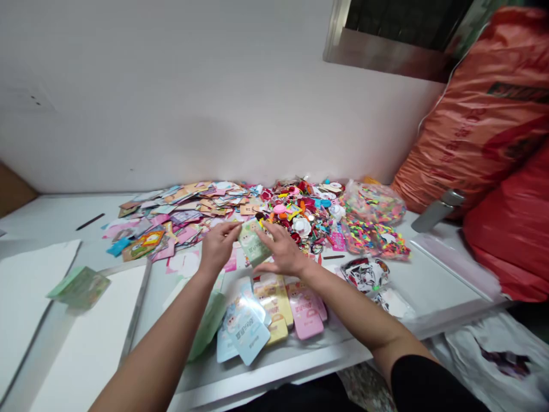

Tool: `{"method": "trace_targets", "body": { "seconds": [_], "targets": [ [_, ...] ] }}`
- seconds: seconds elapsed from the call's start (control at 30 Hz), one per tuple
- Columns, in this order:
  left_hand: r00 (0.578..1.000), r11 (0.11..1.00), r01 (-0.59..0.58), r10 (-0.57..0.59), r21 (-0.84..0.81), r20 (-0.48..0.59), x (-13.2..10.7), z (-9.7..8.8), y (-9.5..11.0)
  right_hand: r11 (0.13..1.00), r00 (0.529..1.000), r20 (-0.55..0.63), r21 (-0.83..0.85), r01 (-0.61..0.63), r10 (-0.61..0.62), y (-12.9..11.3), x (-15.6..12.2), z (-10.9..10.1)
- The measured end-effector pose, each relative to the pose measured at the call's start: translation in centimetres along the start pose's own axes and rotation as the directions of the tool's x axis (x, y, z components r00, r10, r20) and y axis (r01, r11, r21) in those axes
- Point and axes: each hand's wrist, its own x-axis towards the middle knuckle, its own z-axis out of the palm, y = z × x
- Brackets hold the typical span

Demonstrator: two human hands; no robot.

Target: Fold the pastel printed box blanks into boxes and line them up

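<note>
While the white table [429,287] fills the lower frame and an orange-red sack [476,123] bulges upper right, pastel packets [249,332] fan out lower centre! Left hand [218,247] pinching a corner, right hand [283,250] spread along the opposite side, and between them, mid-frame, the green packet [253,245]: light, even edge support should probably keep it unbent.

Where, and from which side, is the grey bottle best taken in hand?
Perhaps best around the tubular body of the grey bottle, below its cap, coming from the left: red bags stand close behind and to the right.
</note>
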Motion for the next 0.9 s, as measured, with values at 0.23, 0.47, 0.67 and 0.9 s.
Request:
{"method": "trace_targets", "body": {
  "seconds": [0.23, 0.47, 0.67, 0.9],
  "targets": [
    [0.910, 0.908, 0.396, -0.367, -0.140, 0.195, -0.9, 0.8, -0.5, 0.993, 0.993, 0.118, 0.117, -0.021, 0.007, -2.5, -2.3, -1.3],
    [0.979, 0.952, -0.161, 0.120, 0.260, 0.166, -6.7, 1.5, 1.8, 0.724, 0.797, 0.101, 0.363, -0.587, 0.596, -4.2, -2.9, -2.3],
    [0.872, 0.776, -0.481, 0.376, 0.408, 0.313, -10.1, 1.8, 1.1, 0.580, 0.794, 0.160, 0.602, -0.549, 0.586, -6.4, -3.7, -1.8],
    [0.984, 0.913, -0.147, 0.097, 0.381, 0.147, -7.8, -3.5, 0.7, 0.379, 0.794, 0.429, 0.713, -0.591, 0.431, -3.4, -1.7, -0.8]
  ]
}}
